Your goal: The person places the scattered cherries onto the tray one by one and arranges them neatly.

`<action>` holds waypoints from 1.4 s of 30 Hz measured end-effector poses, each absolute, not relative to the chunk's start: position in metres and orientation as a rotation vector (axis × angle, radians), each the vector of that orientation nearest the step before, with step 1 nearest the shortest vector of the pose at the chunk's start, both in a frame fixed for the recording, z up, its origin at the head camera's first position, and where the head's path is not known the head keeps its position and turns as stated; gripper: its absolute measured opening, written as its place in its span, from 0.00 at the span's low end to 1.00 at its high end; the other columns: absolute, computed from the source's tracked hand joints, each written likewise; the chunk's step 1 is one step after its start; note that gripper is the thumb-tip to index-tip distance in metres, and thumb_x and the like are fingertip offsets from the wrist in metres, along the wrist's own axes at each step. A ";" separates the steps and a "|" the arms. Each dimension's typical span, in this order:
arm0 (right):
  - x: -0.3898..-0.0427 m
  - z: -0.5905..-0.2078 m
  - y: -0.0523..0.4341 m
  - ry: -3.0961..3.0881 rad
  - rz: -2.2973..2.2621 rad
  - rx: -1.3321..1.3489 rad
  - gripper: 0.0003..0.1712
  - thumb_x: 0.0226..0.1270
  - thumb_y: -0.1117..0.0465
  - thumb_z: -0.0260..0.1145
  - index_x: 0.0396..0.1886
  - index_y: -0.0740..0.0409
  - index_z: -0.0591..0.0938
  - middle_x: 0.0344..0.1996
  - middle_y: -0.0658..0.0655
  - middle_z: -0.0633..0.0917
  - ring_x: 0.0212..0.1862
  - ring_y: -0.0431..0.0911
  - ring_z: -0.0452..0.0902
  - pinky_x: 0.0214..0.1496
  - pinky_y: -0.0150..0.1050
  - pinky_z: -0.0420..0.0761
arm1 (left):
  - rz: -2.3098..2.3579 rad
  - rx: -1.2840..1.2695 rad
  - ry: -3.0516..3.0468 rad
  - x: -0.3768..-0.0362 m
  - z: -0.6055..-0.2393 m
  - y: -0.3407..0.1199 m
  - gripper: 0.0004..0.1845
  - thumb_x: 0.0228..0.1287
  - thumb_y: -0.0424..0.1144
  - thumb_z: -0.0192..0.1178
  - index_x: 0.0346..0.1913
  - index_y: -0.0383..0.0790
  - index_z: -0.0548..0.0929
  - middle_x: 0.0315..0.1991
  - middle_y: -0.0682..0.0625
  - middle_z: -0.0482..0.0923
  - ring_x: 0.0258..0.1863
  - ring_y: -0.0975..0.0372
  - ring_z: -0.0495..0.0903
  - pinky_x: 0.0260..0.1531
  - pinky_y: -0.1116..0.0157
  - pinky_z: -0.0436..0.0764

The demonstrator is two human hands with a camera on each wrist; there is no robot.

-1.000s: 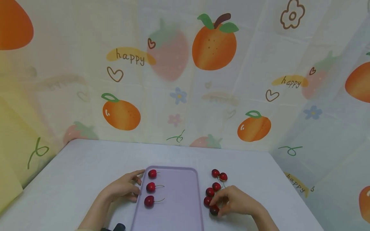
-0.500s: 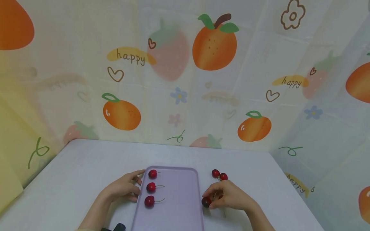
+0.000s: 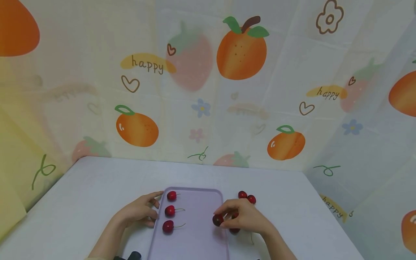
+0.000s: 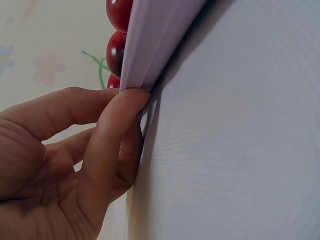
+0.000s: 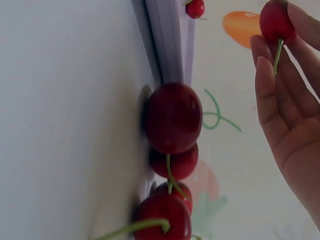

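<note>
My right hand (image 3: 245,216) pinches a dark red cherry (image 3: 218,220) between thumb and fingers, over the right rim of a pale purple tray (image 3: 195,242). In the right wrist view the held cherry (image 5: 275,22) has its green stem pointing down along the fingers. Along the tray's left side lie a far cherry (image 3: 171,196), a middle cherry (image 3: 169,211) and a near cherry (image 3: 168,226), stems to the right. My left hand (image 3: 139,210) rests against the tray's left edge; in the left wrist view its thumb (image 4: 125,107) touches the outer wall.
Right of the tray, two cherries (image 3: 247,197) lie farther back on the white table (image 3: 269,187). More cherries (image 3: 234,230) sit partly hidden under my right hand; the right wrist view shows several of them. A fruit-print cloth (image 3: 227,115) hangs behind. Something black (image 3: 134,255) shows at the front left.
My right hand has picked the nearest cherry from the group on the right and carried it left, up to over the tray's right rim. My left hand stays still.
</note>
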State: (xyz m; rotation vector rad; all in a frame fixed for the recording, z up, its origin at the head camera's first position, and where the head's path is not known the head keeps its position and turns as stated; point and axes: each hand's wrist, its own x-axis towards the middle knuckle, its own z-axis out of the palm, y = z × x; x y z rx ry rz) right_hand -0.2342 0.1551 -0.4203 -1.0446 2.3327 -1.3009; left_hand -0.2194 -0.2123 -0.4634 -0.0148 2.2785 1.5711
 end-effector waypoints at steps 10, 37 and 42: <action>-0.234 -0.421 0.129 2.290 -1.390 -1.056 0.16 0.54 0.58 0.75 0.45 0.52 0.88 0.41 0.58 0.90 0.39 0.35 0.83 0.45 0.34 0.86 | 1.588 0.018 2.260 -0.219 -0.463 -0.213 0.49 0.45 0.24 0.63 0.75 0.34 0.57 0.47 0.41 0.68 0.23 0.60 0.74 0.25 0.66 0.85; -0.216 -0.412 0.071 2.270 -1.582 -0.843 0.19 0.55 0.60 0.75 0.48 0.58 0.87 0.43 0.61 0.88 0.38 0.35 0.83 0.47 0.28 0.84 | 1.562 -0.044 2.294 -0.219 -0.461 -0.211 0.47 0.47 0.24 0.63 0.75 0.35 0.59 0.47 0.41 0.69 0.26 0.59 0.76 0.26 0.64 0.86; -0.208 -0.415 0.058 2.249 -1.622 -0.805 0.19 0.55 0.60 0.75 0.47 0.58 0.87 0.42 0.60 0.88 0.36 0.35 0.83 0.45 0.27 0.84 | 1.566 -0.039 2.284 -0.219 -0.461 -0.211 0.48 0.47 0.25 0.64 0.75 0.35 0.59 0.47 0.41 0.69 0.26 0.59 0.76 0.27 0.63 0.86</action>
